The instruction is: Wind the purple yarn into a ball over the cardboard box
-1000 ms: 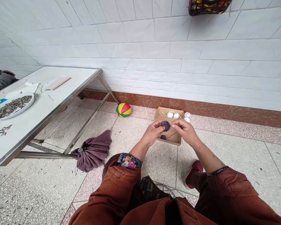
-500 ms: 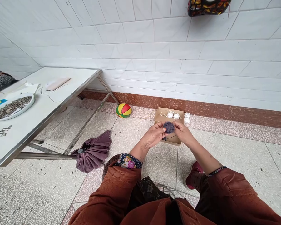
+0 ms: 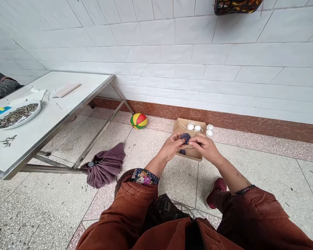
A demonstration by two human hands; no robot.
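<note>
A small dark purple-grey ball of yarn (image 3: 185, 138) is gripped in the fingers of my left hand (image 3: 172, 146), above a shallow cardboard box (image 3: 190, 157). Close beside the ball, the thumb and fingertips of my right hand (image 3: 203, 147) are pinched together. They seem to hold the ball's yarn strand, too thin to see clearly. Inside the box, a second dark ball (image 3: 182, 151) lies near the front edge. White yarn balls (image 3: 193, 127) with loose strands rest at its back. Two more white balls (image 3: 209, 130) sit on the floor just right of the box.
A white table (image 3: 75, 93) with a metal frame stands at left, bearing a plate of seeds (image 3: 18, 116). Beneath its near edge lies a folded purple umbrella (image 3: 106, 166). A coloured ball (image 3: 139, 121) is on the floor by the tiled wall. Another person's sleeve (image 3: 2, 88) shows far left.
My right hand has drawn back slightly from the yarn ball and its fingers are now pinched. The ball has shifted a little left and up, uncovering the dark ball in the box.
</note>
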